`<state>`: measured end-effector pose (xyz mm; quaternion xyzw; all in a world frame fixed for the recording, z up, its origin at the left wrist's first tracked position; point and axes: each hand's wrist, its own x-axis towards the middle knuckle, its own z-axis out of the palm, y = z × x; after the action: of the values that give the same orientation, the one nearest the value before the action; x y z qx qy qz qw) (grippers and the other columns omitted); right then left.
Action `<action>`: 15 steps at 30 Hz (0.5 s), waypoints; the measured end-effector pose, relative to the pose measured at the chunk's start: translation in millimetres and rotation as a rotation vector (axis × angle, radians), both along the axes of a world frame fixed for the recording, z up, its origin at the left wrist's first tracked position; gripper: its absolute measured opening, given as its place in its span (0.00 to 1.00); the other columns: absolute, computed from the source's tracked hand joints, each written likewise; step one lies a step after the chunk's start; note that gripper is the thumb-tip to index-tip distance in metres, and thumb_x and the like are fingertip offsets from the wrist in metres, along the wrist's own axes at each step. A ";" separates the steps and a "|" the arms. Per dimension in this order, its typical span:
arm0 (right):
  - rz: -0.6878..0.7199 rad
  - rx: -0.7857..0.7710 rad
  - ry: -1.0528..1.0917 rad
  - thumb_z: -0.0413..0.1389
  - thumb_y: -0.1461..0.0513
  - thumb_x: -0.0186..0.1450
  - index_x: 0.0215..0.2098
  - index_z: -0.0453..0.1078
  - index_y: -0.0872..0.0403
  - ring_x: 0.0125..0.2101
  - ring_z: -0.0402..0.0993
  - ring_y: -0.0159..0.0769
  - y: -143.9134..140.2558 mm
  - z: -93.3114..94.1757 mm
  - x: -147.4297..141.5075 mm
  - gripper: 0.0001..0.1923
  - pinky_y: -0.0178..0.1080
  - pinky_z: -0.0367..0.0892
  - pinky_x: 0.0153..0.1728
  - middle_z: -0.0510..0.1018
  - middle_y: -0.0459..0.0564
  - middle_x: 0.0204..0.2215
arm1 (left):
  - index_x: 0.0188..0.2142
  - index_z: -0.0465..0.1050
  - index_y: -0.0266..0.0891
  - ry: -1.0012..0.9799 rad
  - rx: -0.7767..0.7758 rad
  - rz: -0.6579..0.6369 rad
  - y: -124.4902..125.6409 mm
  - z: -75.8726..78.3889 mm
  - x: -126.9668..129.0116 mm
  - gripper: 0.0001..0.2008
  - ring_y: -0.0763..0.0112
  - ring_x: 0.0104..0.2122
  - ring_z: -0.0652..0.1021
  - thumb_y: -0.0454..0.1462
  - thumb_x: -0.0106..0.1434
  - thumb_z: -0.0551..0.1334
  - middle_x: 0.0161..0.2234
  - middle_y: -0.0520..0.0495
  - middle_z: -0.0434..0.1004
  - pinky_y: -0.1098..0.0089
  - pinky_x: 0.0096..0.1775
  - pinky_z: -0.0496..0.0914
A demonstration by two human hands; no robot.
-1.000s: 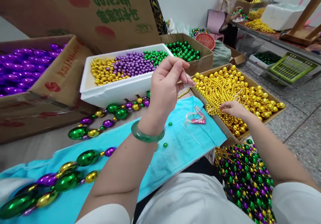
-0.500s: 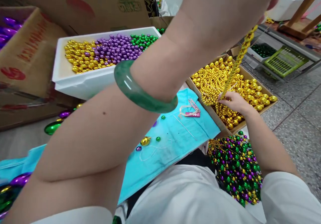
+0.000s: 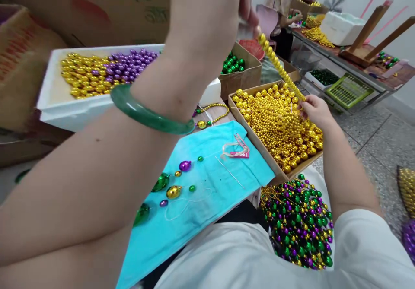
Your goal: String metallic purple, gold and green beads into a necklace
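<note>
Two hands worked one strand of gold beads (image 3: 281, 68), and the scene ran from left to right. At far left a white foam tray (image 3: 65, 107) held loose gold and purple beads, and near it a turquoise cloth (image 3: 210, 181) covered the counter, carrying a few threaded green, gold and purple beads and a long needle (image 3: 230, 173). The left hand (image 3: 210, 17), a green bangle (image 3: 149, 114) on its wrist, was raised close to the camera with its fingers pinched shut on the upper end of the strand. From there the strand slanted down to the right hand (image 3: 314, 112), whose fingertips were closed on its lower end just above a cardboard box of gold beads (image 3: 279, 125). Below that box lay a heap of mixed green, purple and gold strands (image 3: 298, 224), and at far right a green crate (image 3: 348, 91) stood on the floor. The strand looked light and limp, its glossy beads probably slippery, so it would likely handle best pinched at the thread ends and kept taut; slack could let beads slide off.
</note>
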<state>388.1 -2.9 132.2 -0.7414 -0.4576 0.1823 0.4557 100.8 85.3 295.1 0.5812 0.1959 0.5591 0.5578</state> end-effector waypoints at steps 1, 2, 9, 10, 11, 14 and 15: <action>-0.003 -0.005 0.022 0.57 0.62 0.59 0.26 0.63 0.52 0.16 0.64 0.28 -1.3 -7.3 0.3 0.07 0.32 0.59 0.16 0.72 0.43 0.21 | 0.28 0.67 0.31 0.061 0.109 0.023 3.5 -5.9 0.7 0.12 0.66 0.35 0.81 0.32 0.67 0.51 0.16 0.58 0.59 0.69 0.33 0.75; 0.001 -0.019 0.032 0.57 0.61 0.58 0.26 0.63 0.52 0.16 0.64 0.27 -3.3 -14.1 0.5 0.07 0.32 0.58 0.16 0.72 0.43 0.21 | 0.26 0.65 0.33 0.118 0.208 0.041 7.1 -12.2 -0.3 0.11 0.71 0.29 0.80 0.30 0.66 0.55 0.16 0.58 0.59 0.69 0.32 0.76; 0.212 -0.299 -0.277 0.62 0.57 0.53 0.41 0.72 0.55 0.24 0.64 0.30 -25.9 -45.7 -6.8 0.18 0.36 0.64 0.27 0.72 0.44 0.26 | 0.23 0.63 0.43 0.157 0.322 0.132 30.6 -33.8 -12.7 0.14 0.79 0.17 0.68 0.32 0.66 0.55 0.16 0.55 0.62 0.74 0.19 0.68; 0.238 -0.336 -0.342 0.62 0.59 0.53 0.42 0.72 0.55 0.25 0.66 0.31 -29.9 -49.5 -8.4 0.18 0.37 0.65 0.30 0.73 0.44 0.27 | 0.23 0.63 0.42 0.159 0.317 0.138 33.5 -34.6 -13.4 0.14 0.79 0.17 0.69 0.32 0.66 0.55 0.16 0.55 0.62 0.73 0.19 0.69; 0.262 -0.357 -0.409 0.61 0.61 0.53 0.42 0.72 0.55 0.27 0.67 0.33 -33.9 -53.2 -9.9 0.18 0.38 0.67 0.33 0.73 0.46 0.29 | 0.24 0.64 0.42 0.161 0.311 0.140 36.4 -35.7 -14.2 0.14 0.79 0.17 0.69 0.31 0.66 0.55 0.16 0.56 0.62 0.73 0.19 0.69; 0.288 -0.320 -0.600 0.58 0.68 0.53 0.42 0.71 0.55 0.38 0.70 0.41 -45.4 -63.2 -12.8 0.17 0.42 0.67 0.42 0.74 0.53 0.40 | 0.24 0.64 0.41 0.175 0.293 0.152 44.7 -42.0 -17.4 0.13 0.81 0.17 0.69 0.30 0.66 0.55 0.15 0.57 0.61 0.72 0.20 0.70; 0.275 -0.292 -0.647 0.56 0.68 0.54 0.43 0.71 0.54 0.40 0.70 0.42 -48.6 -65.7 -13.0 0.17 0.43 0.66 0.43 0.73 0.55 0.42 | 0.25 0.64 0.42 0.179 0.277 0.159 47.3 -45.1 -18.7 0.12 0.81 0.17 0.69 0.29 0.65 0.55 0.15 0.58 0.62 0.71 0.20 0.70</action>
<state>375.1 -51.4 66.5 -0.7496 -0.6421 0.0616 0.1485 82.1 132.6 250.0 0.6826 0.2115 0.5691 0.4067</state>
